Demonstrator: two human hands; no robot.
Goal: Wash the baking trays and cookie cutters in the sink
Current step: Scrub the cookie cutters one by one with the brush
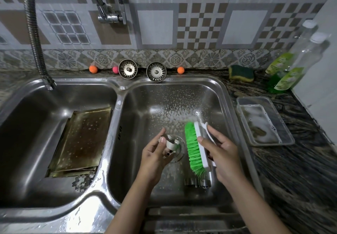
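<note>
Over the right basin of the steel double sink [119,95], my left hand [155,158] holds a small metal cookie cutter [172,144] between thumb and fingers. My right hand [223,153] grips a white scrubbing brush with green bristles [194,147], bristles facing the cutter but a little apart from it. Stacked baking trays [82,139] lean in the left basin, with a flower-shaped cutter [82,181] lying below them. More metal cutters [197,181] rest on the right basin floor under the brush.
Two sink strainers [127,68] stand on the back rim beside small orange and pink balls. A flexible tap hose [34,33] hangs over the left basin. On the right counter are a sponge [241,73], green detergent bottles [284,73] and a soapy plastic container [264,122].
</note>
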